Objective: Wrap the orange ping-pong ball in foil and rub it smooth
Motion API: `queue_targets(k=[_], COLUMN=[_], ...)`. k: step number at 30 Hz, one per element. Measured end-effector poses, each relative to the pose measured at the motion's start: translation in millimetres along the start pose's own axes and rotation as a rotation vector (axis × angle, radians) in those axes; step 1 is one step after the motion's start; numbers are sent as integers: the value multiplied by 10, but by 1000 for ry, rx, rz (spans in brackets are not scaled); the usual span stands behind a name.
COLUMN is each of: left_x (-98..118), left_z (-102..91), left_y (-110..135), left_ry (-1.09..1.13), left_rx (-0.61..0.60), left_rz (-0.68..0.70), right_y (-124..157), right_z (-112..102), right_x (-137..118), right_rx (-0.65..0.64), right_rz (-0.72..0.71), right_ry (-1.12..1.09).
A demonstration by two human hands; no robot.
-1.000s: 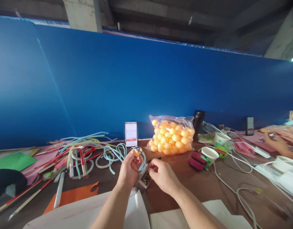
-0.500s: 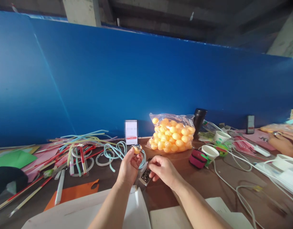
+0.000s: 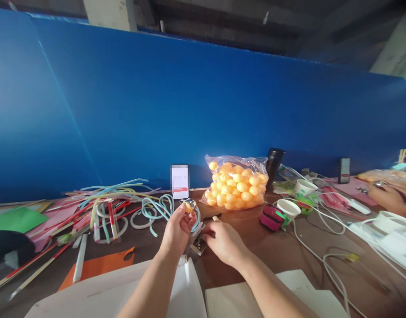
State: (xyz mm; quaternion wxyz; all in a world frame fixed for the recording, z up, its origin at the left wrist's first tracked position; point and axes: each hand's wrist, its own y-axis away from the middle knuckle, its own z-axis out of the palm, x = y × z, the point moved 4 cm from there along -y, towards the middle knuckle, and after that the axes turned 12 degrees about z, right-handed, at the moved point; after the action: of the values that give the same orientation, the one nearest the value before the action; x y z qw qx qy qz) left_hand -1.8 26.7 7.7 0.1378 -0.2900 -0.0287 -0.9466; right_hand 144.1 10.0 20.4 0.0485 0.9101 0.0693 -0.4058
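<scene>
My left hand (image 3: 175, 232) is raised over the table, thumb and fingers pinching a small round ball (image 3: 190, 205), orange below with a shiny silvery top. Just to the right and lower, my right hand (image 3: 225, 243) has its fingertips together at the edge of a small open box (image 3: 198, 244) of tiny dark pieces. Whether those fingertips hold a piece is hidden. Behind my hands lie loops of pale blue tubing (image 3: 158, 208). A clear bag of orange balls (image 3: 235, 187) stands farther back.
A phone (image 3: 180, 181) leans against the blue wall. Tubes and sticks (image 3: 112, 207) are heaped at left. On the right are a pink pouch (image 3: 271, 218), paper cups (image 3: 291, 207), white cables, a black bottle (image 3: 275, 168) and another person's hand (image 3: 383, 194).
My right hand has shifted slightly at the small box, its fingers curled lower over the edge. My left hand keeps hold of the ball. The whole view has moved a little.
</scene>
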Motion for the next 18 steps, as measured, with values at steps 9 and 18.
queue_targets(k=[9,18], left_x=[-28,-46], left_z=[7,-10], left_y=[23,11], left_ry=[-22,-29], left_rx=[1,-20], left_rz=[-22,-29], right_y=[4,24], right_z=[167,169], right_x=[12,-28], right_rx=[63,48], right_rz=[-42,-70], right_ry=[311,386])
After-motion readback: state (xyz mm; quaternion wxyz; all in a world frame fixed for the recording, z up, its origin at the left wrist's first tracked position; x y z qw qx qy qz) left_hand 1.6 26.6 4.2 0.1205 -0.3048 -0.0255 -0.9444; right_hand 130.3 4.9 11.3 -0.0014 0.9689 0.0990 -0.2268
